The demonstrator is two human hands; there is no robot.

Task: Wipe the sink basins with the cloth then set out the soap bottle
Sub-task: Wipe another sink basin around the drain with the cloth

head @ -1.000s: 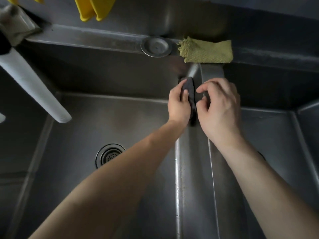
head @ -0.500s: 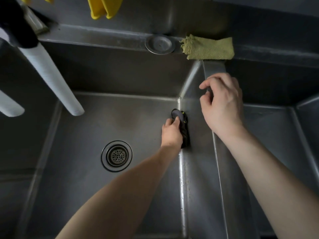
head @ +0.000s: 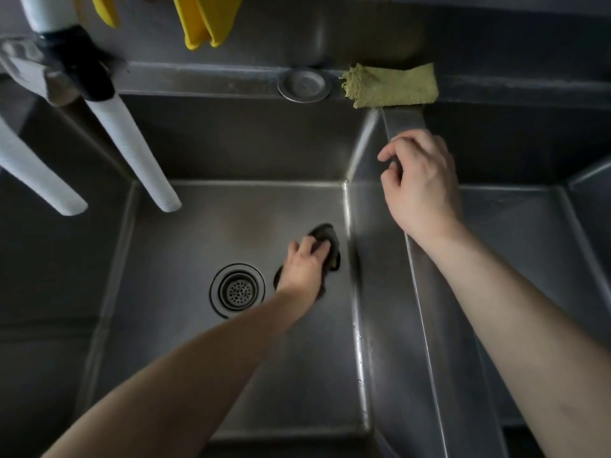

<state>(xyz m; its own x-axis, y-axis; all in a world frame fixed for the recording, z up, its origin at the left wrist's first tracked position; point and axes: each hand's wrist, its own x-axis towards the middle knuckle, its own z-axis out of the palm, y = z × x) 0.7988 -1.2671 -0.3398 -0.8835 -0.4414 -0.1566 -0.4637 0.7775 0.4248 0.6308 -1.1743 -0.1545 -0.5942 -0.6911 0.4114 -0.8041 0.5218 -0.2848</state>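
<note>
My left hand point(head: 305, 264) presses a dark cloth point(head: 327, 241) onto the floor of the left steel basin point(head: 185, 325), just right of the round drain point(head: 237, 290). A yellow-green edge shows under the cloth's right side. My right hand point(head: 420, 183) rests on the divider point(head: 406, 122) between the two basins, fingers loosely curled and holding nothing. The right basin point(head: 515, 226) is partly hidden by my right forearm. No soap bottle is in view.
A folded green cloth point(head: 393, 84) lies on the back ledge beside a round metal stopper point(head: 304, 84). Two white faucet hoses point(head: 132, 143) hang over the left basin's far left. Yellow gloves point(head: 205, 19) hang on the back wall.
My left hand has carried the dark cloth from the divider's top down the basin wall to the floor near the drain. My right hand has stayed on the divider, fingers loosened.
</note>
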